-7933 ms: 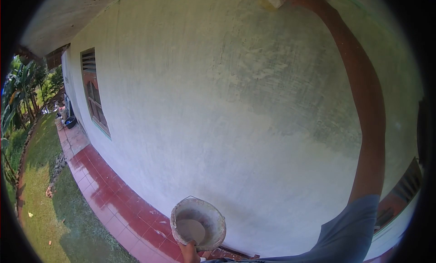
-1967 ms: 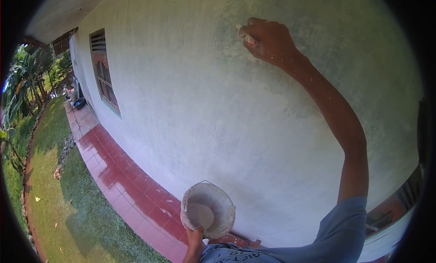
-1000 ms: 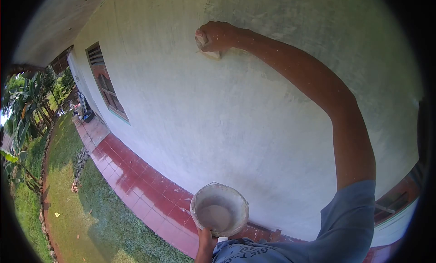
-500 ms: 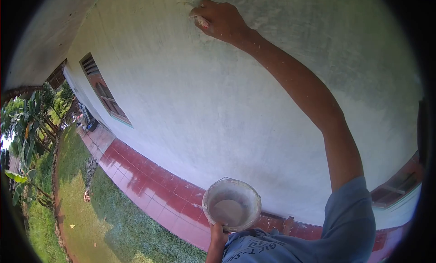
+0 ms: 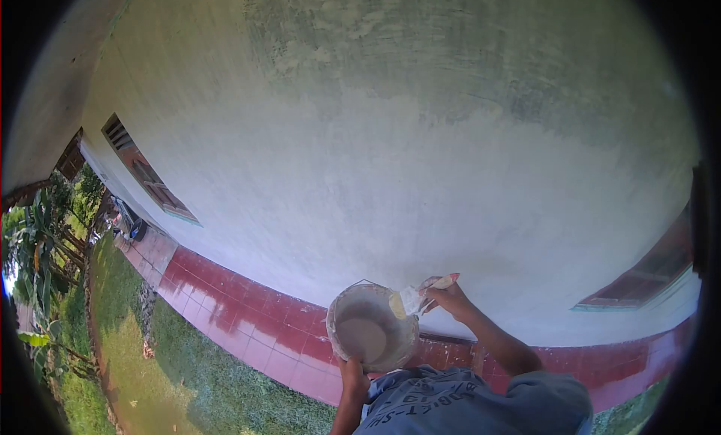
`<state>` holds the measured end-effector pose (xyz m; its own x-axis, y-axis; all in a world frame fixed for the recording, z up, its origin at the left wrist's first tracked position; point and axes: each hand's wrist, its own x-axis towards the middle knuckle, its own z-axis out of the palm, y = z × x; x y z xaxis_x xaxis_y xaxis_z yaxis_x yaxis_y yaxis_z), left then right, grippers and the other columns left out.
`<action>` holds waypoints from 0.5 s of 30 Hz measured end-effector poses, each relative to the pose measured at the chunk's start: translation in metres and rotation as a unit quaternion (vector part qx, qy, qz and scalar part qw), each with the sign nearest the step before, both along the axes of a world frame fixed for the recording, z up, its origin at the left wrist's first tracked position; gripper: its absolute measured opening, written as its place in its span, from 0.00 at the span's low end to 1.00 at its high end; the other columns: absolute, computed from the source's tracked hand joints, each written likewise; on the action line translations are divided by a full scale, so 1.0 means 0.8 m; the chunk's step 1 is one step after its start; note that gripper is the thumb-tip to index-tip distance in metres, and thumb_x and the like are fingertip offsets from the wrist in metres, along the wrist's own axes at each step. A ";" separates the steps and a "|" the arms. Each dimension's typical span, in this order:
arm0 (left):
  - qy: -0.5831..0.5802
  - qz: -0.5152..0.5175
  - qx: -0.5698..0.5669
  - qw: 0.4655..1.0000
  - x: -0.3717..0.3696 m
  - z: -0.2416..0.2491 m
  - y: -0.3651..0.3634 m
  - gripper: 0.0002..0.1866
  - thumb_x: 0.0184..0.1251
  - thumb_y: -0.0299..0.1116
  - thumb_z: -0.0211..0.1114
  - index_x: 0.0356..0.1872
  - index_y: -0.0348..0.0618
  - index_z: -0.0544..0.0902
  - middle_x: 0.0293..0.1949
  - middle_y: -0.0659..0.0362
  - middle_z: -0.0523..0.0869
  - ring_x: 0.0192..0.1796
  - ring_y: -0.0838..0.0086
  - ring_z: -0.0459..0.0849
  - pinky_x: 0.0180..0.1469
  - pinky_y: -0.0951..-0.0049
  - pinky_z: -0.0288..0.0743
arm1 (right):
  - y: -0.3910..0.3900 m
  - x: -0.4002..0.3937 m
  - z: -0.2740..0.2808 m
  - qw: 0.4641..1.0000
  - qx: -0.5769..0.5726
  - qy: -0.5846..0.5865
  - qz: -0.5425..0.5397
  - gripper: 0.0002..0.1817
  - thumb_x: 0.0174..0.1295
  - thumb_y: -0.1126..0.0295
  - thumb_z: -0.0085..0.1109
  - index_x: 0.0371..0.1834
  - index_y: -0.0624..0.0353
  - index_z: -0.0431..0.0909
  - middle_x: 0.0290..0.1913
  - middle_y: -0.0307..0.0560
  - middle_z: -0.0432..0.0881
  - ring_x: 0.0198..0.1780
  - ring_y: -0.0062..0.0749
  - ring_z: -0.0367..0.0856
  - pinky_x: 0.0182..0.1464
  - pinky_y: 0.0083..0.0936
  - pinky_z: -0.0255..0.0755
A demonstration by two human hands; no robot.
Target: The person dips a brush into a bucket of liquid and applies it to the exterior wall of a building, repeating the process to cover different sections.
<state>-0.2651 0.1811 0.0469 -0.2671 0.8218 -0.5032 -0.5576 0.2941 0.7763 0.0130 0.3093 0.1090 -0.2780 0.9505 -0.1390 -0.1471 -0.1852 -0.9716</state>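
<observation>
My left hand (image 5: 354,378) grips the near rim of a round bucket (image 5: 339,312) with greyish paint (image 5: 362,339) in its bottom. The bucket is tipped toward my view and its inner wall is smeared. In my right hand (image 5: 448,298) is a paintbrush (image 5: 409,302), fingers closed round its handle, the red end pointing up and right. The pale yellowish bristles overlap the bucket's right rim. Behind both hands rises the wall (image 5: 323,187), whitish low down and patchy grey-green higher up.
A red-and-pink tiled walkway (image 5: 225,300) runs along the wall's foot, with grass (image 5: 203,367) beside it. One window (image 5: 150,172) is at the left, another window (image 5: 638,273) at the right. Dark items (image 5: 137,229) stand at the walkway's far end.
My right hand has come down from high on the wall to the bucket's right rim, bringing the paintbrush. My left hand still holds the bucket, and the view has shifted slightly.
</observation>
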 end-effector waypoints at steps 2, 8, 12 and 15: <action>0.005 0.000 0.000 1.000 0.008 0.000 0.008 0.34 0.52 0.18 0.56 0.67 0.41 0.68 0.52 0.50 0.76 0.49 0.57 0.81 0.39 0.61 0.83 | -0.036 0.028 -0.023 0.994 -0.077 0.040 -0.073 0.13 0.64 0.71 0.64 0.49 0.65 0.82 0.39 0.47 0.87 0.38 0.34 0.90 0.36 0.29 0.87; -0.040 -0.106 -0.020 0.993 0.038 -0.016 0.029 0.32 0.58 0.20 0.55 0.68 0.40 0.68 0.55 0.46 0.78 0.52 0.54 0.84 0.44 0.52 0.88 | -0.093 0.079 -0.056 0.968 -0.122 0.078 -0.205 0.12 0.67 0.70 0.61 0.49 0.66 0.81 0.42 0.50 0.86 0.39 0.36 0.89 0.39 0.34 0.87; -0.081 -0.176 -0.029 0.981 0.067 -0.004 0.027 0.36 0.55 0.18 0.55 0.70 0.40 0.65 0.57 0.43 0.75 0.57 0.45 0.81 0.48 0.40 0.86 | -0.101 0.088 -0.051 0.959 -0.110 0.074 -0.251 0.10 0.68 0.71 0.60 0.49 0.64 0.80 0.41 0.49 0.86 0.39 0.36 0.88 0.40 0.34 0.87; -0.121 -0.173 -0.046 0.976 0.080 -0.020 0.027 0.35 0.55 0.19 0.55 0.70 0.39 0.65 0.56 0.44 0.76 0.56 0.47 0.81 0.48 0.43 0.86 | -0.098 0.079 -0.044 0.964 -0.097 0.067 -0.240 0.12 0.68 0.70 0.61 0.49 0.64 0.80 0.43 0.49 0.86 0.40 0.35 0.88 0.40 0.33 0.87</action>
<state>-0.2013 0.2029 0.0309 0.1548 0.7899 -0.5934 -0.5766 0.5600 0.5949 0.0765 0.2312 0.0739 0.1589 0.9339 -0.3202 -0.3831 -0.2406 -0.8918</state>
